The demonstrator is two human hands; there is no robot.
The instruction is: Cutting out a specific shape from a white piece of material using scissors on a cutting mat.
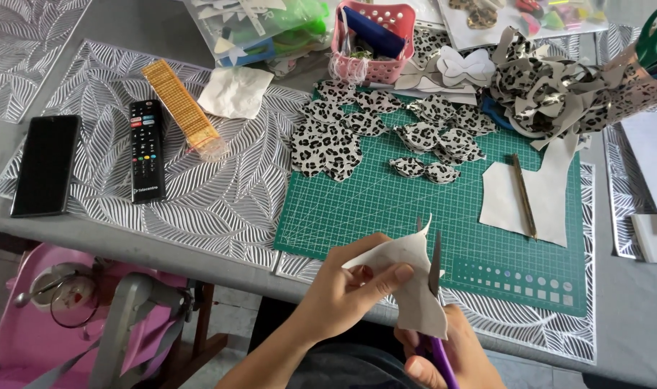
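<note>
- My left hand (343, 288) pinches a pale fabric piece (411, 277), thumb on top and fingers curled beneath, holding it above the near table edge.
- My right hand (447, 356) is closed around the purple handles of the scissors (436, 288); the blades point upward and sit against the right edge of the fabric piece, slightly parted.
- The fabric piece shows its plain beige backing and has a curved, pointed outline.
- A pink perforated plastic basket (375, 36) stands at the far edge of the green cutting mat (429, 209); it holds a dark blue flat item and small tools I cannot identify.
- A clear plastic bag (256, 25) beside the basket holds white cut shapes and green items.
- Leopard-print cut shapes (372, 130) lie on the far half of the mat; roughly a dozen, overlapping, so no exact count.
- A tangled heap of leopard-print offcuts (552, 90) lies at the mat's far right corner.
- One beige sheet (530, 194) lies on the mat with one pen (524, 194) resting on it.
- On the silver leaf-pattern placemat (220, 202): one remote control (147, 150), one gold glitter strip (181, 108), one crumpled white tissue (235, 91).
- One black phone (46, 164) lies left of the remote control.
</note>
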